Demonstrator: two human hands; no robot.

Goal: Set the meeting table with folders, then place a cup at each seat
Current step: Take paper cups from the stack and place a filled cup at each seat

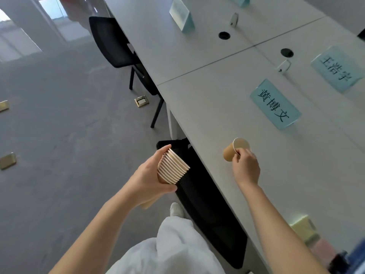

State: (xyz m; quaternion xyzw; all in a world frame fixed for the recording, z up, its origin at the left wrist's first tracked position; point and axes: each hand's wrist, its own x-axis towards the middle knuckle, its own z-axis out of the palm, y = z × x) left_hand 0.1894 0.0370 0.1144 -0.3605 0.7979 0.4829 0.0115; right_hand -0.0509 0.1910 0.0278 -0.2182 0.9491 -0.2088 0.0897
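Note:
My left hand (150, 178) grips a stack of several nested brown paper cups (172, 168), held out over the floor beside the table edge. My right hand (245, 167) pinches the rim of a single brown paper cup (231, 151) over the white meeting table (207, 99). That cup is tilted, its open mouth facing up and right. It is in front of a blue name card (275, 104). No folder shows clearly at this seat.
More blue name cards (335, 68) (181, 13) stand further along the table, with round cable holes (224, 35). Black chairs (112, 42) (209, 204) are tucked at the table's left edge. Yellow and pink items (304, 230) lie at the near right. Brass floor sockets (141, 101) dot the grey floor.

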